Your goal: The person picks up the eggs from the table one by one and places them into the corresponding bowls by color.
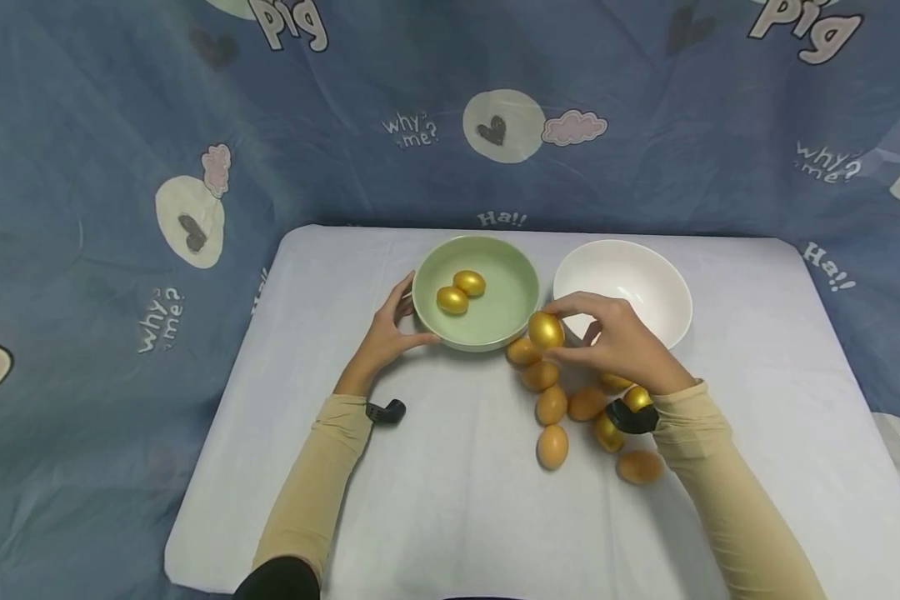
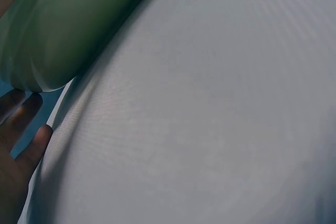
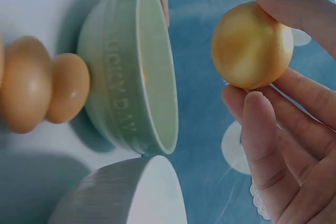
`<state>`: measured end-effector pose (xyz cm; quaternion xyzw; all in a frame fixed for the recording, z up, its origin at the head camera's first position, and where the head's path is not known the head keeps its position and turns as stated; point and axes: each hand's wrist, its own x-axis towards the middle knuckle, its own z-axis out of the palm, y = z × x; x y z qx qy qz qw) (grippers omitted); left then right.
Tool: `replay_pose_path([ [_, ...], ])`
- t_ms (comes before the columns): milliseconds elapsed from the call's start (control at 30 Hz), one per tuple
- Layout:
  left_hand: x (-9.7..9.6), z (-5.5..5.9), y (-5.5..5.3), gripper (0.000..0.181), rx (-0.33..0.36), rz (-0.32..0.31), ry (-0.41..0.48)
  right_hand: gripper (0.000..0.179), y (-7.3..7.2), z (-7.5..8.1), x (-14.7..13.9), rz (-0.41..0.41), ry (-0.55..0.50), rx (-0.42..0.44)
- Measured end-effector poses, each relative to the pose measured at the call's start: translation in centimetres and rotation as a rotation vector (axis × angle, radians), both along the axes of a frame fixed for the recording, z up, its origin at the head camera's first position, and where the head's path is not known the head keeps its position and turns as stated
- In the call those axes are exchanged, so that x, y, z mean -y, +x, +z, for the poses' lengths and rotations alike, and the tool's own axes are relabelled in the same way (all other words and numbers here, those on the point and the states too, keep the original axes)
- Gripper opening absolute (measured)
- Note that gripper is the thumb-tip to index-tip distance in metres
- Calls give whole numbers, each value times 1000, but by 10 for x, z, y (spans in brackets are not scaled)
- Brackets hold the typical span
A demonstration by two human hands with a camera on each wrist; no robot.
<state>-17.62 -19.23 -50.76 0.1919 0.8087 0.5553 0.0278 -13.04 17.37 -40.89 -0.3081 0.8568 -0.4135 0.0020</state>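
My right hand (image 1: pixel 618 342) pinches a shiny golden egg (image 1: pixel 546 330) between thumb and fingertips. In the head view the egg overlaps the front right rim of a light green bowl (image 1: pixel 506 267); the right wrist view shows it raised above that bowl's rim. Two golden eggs (image 1: pixel 461 292) lie inside the green bowl. At the bowl's left side, my left hand (image 1: pixel 390 333) holds its wall, thumb toward the front and fingers around the outer side. The left wrist view catches only some fingers (image 2: pixel 26 116) by the green bowl (image 2: pixel 68 30).
A white bowl (image 1: pixel 645 279) stands right of the green one, partly hidden by my right hand. Several brown eggs (image 1: pixel 552 447) and golden eggs (image 1: pixel 607 433) lie on the white-covered table (image 1: pixel 450 517) before the bowls, some behind my right wrist. A blue patterned cloth (image 1: pixel 390 183) hangs behind.
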Motion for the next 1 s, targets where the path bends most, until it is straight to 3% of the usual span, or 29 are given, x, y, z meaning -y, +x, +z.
replay_pose_path([
  [367, -1, -3, 0, 115, 36, 9, -5, 47, -26, 4, 11, -61, 6, 25],
  [1000, -1, -3, 0, 114, 46, 11, 0, 52, -71, 2, 37, -76, 10, 95],
])
